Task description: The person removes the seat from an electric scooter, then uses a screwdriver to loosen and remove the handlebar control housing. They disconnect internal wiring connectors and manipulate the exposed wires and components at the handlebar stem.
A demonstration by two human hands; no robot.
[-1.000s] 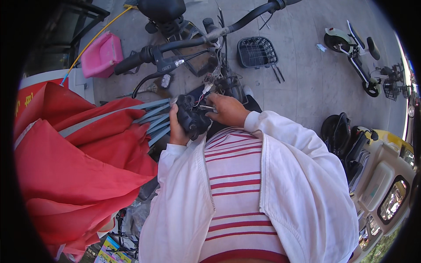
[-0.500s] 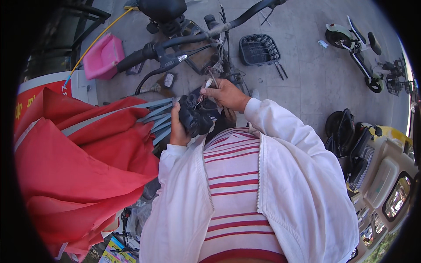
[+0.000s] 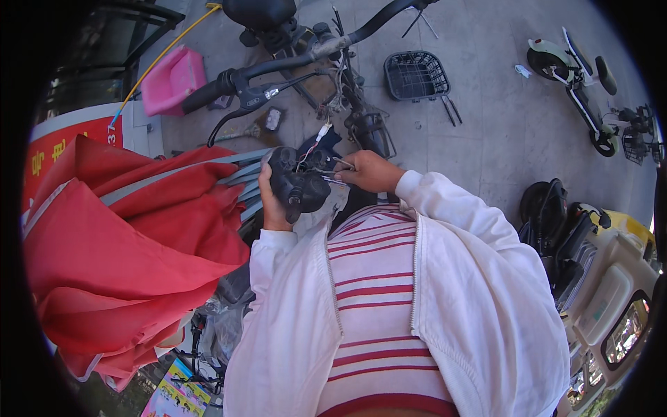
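Observation:
My left hand [image 3: 274, 200] is wrapped round the left side of a black, rounded plastic housing [image 3: 307, 193], holding it in front of my body. Thin wires come out of its open upper side, and one pair ends in a white plug connector [image 3: 324, 130] that sticks up beyond it. At the housing's right side, my right hand [image 3: 375, 172] is closed on a thin metal tool [image 3: 343, 163], whose tip reaches toward the wires. The tool's exact kind is hard to make out.
Ahead stands an electric bike with a black handlebar [image 3: 292, 62] and brake lever. A folded red canopy [image 3: 132, 257] with grey ribs crowds my left. Beyond lie a pink plastic chair [image 3: 174, 80] and a black wire basket [image 3: 417, 75]. A white scooter [image 3: 577, 83] is far right.
My right hand has let go of the white connector and moved down and right, to the housing's side. The connector now stands free. The housing has shifted slightly left.

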